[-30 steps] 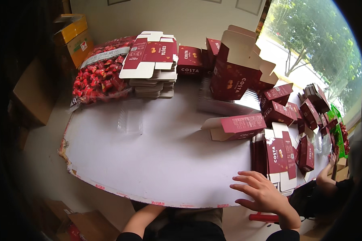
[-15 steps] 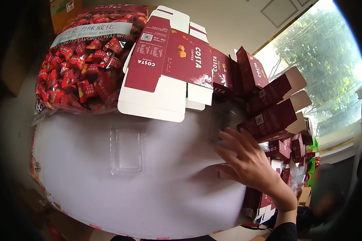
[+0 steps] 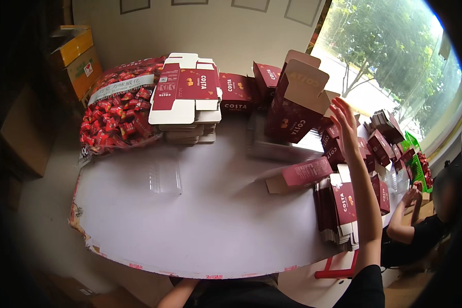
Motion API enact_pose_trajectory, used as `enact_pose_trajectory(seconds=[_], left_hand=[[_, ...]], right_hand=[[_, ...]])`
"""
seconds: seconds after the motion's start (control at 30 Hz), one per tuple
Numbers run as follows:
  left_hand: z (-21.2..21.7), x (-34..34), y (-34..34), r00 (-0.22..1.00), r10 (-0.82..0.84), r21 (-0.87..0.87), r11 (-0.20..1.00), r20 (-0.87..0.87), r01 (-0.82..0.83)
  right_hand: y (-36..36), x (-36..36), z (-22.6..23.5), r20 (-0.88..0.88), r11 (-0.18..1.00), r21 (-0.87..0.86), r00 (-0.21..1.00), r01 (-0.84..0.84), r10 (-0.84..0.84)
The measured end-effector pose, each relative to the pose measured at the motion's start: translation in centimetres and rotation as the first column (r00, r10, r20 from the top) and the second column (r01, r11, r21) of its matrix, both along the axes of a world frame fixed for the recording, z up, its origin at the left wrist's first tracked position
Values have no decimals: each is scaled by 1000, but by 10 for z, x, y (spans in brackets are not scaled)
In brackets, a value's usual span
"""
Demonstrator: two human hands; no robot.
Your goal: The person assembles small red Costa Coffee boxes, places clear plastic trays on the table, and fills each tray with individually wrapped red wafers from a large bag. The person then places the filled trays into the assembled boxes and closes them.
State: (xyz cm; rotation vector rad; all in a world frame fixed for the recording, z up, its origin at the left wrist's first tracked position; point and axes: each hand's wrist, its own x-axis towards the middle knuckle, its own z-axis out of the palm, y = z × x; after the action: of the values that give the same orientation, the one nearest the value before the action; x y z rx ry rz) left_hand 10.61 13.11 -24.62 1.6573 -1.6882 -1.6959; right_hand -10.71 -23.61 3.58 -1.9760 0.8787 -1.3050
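My right hand [image 3: 345, 126] is raised at the right, fingers stretched upward and holding nothing visible. It is nearest to the tall dark red cartons [image 3: 292, 110] standing with their flaps up; I cannot tell if it touches them. A dark red carton [image 3: 307, 173] lies on its side on the white table, one end open toward the middle. A blurred clear plastic tray [image 3: 165, 177] rests left of the middle. More clear trays [image 3: 259, 146] are by the standing cartons. Of my left arm only the forearm [image 3: 179, 294] shows at the lower edge; the hand is hidden.
A big bag of red-wrapped sweets [image 3: 115, 118] lies at the far left, beside a stack of flattened cartons [image 3: 182, 120]. More flat cartons [image 3: 344, 205] stack at the right edge. Beyond them are loose cartons, a green basket [image 3: 411, 141] and another person's hands [image 3: 411, 195].
The view has tilted up and drawn back. My right hand has moved up and away from the tabletop, beside the standing cartons. The carton lying on its side now shows in full.
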Motion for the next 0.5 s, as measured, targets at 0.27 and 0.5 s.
enact_pose_trajectory(seconds=[0.27,0.5], left_hand=[[89,8,66,987,119,-68,991,107,-113],[119,-15,80,960,273,-284,927,65,-244]], right_hand=[[-20,74,103,-647,964,-232,761,-132,-51],[-45,120,126,-991,994,-46,129,-100,-33]])
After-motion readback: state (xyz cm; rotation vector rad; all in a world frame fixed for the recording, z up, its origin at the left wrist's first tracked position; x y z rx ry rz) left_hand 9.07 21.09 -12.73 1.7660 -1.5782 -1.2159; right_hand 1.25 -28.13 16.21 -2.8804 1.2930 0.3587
